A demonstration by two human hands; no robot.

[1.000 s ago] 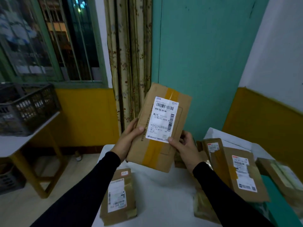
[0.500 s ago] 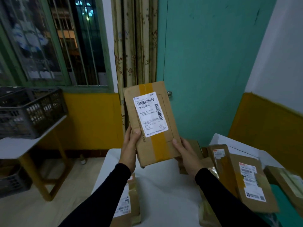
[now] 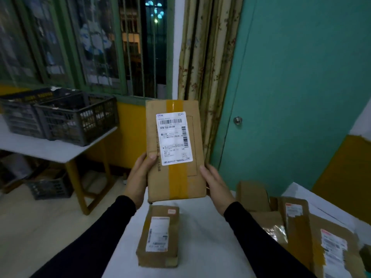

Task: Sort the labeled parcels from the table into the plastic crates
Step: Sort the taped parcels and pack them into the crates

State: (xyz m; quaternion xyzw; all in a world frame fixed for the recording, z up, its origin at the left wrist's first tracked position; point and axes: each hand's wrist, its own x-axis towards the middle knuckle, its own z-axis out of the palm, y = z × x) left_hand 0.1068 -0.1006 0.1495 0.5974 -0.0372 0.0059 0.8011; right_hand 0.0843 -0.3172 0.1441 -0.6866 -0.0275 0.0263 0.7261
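Head view: parcel (image 3: pixel 175 149) upright above table (image 3: pixel 200 237).
Left hand (image 3: pixel 140 175): grips parcel's left edge.
Right hand (image 3: pixel 215 183): grips its right edge.

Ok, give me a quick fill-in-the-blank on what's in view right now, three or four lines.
1. The parcel is held up by ____ hands.
2. A strip of ____ tape runs down its front.
3. The crates stand on the side table under the ____.
4. Its white ____ faces the camera.

Missing words: both; yellow; window; label
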